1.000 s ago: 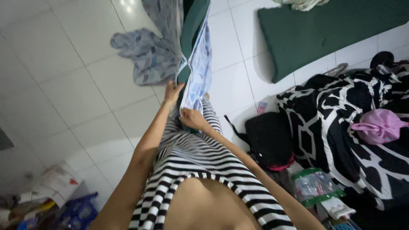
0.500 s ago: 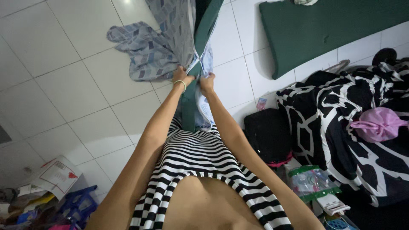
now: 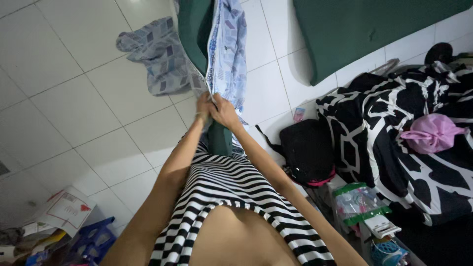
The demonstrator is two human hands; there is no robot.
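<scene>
A dark green foam mattress (image 3: pixel 193 34) stands on edge in front of me, partly inside a blue patterned fabric cover (image 3: pixel 227 49). My left hand (image 3: pixel 203 107) and my right hand (image 3: pixel 224 112) sit close together at the cover's open edge, both pinching the fabric where it meets the foam. The rest of the cover (image 3: pixel 155 54) trails on the white tiled floor to the left. My striped top fills the lower middle of the view.
A second green mattress (image 3: pixel 364 29) lies flat at the upper right. A black and white blanket (image 3: pixel 409 143) with a pink bundle (image 3: pixel 431 133) lies at the right, a black bag (image 3: pixel 308 150) beside it. Papers and a blue crate (image 3: pixel 86 241) sit at the lower left.
My hands have come closer together on the cover's edge and dropped slightly. The upright mattress has turned, with the blue cover now on its right side.
</scene>
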